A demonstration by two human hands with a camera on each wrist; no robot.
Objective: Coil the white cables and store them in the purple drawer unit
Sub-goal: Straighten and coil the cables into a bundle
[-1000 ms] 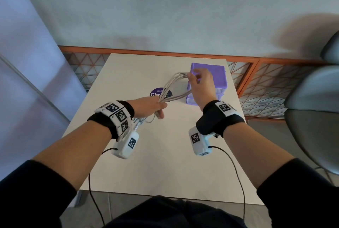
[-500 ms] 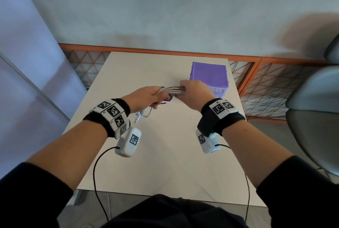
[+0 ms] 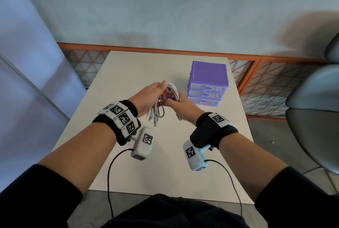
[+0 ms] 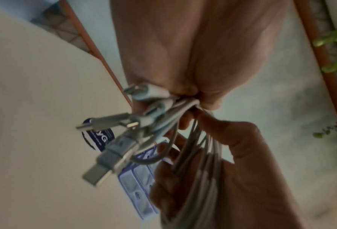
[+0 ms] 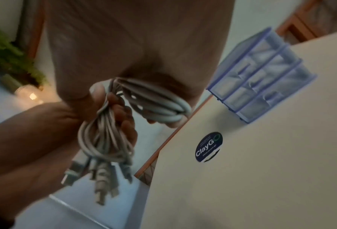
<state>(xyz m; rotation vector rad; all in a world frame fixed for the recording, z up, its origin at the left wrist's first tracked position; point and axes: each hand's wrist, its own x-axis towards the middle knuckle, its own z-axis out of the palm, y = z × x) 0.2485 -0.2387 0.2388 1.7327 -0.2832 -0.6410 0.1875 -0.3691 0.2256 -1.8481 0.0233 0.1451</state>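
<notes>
A bundle of white cables (image 3: 173,91) is held above the middle of the white table (image 3: 128,73), folded into a loop. My left hand (image 3: 152,97) grips the bundle where the strands meet, and the metal plugs (image 4: 104,148) hang below it. My right hand (image 3: 180,105) holds the looped end (image 5: 159,105) from the right, fingers curled round the strands. The purple drawer unit (image 3: 209,73) stands at the table's back right, just right of my hands, its three clear drawers (image 5: 261,86) pushed in.
A round dark sticker (image 5: 207,147) lies on the table under the hands. An orange-framed mesh railing (image 3: 256,81) runs behind and right of the table. A grey chair (image 3: 315,117) stands at the right. Black wires trail from both wrist cameras.
Both hands have drawn back toward me and turned. The bundle, stretched sideways between them half a second ago, is now folded into a loop with the plugs hanging down.
</notes>
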